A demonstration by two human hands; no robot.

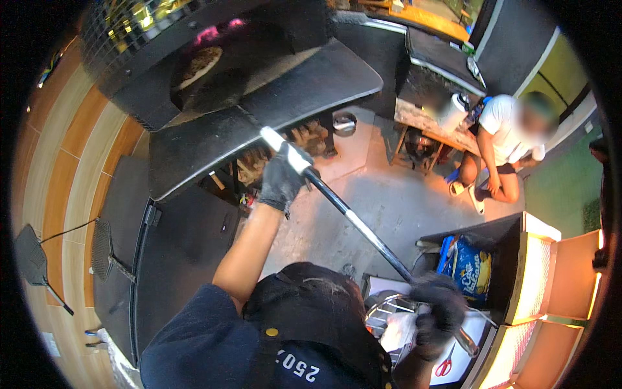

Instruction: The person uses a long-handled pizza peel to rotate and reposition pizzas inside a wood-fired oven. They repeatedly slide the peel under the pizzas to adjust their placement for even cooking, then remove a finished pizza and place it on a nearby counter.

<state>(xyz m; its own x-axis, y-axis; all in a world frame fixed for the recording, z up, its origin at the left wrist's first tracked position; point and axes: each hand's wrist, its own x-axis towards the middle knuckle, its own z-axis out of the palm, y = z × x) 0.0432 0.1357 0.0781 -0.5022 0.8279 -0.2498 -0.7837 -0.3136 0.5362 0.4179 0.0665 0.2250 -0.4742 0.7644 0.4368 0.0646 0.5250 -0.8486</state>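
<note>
A long pole (359, 223), apparently the handle of a pizza peel, runs diagonally across the view. My left hand (282, 182), in a black glove, grips its white section near the black metal shelf of the pizza oven (316, 80). Farther down the pole, my right hand (440, 311), also gloved in black and blurred, is closed around it. A thin shaft leads from the pole's far end over the shelf. Inside the dark oven mouth lies a pizza (200, 67), with a pink glow behind it. The head of the tool cannot be made out.
At right, a person (505, 131) sits by a low wooden bench (437, 126). Open cardboard boxes (529, 272) stand near my right arm, beside a blue bag (469, 270) and red-handled scissors (446, 362). Firewood (308, 138) lies under the shelf; peels (31, 255) hang at left.
</note>
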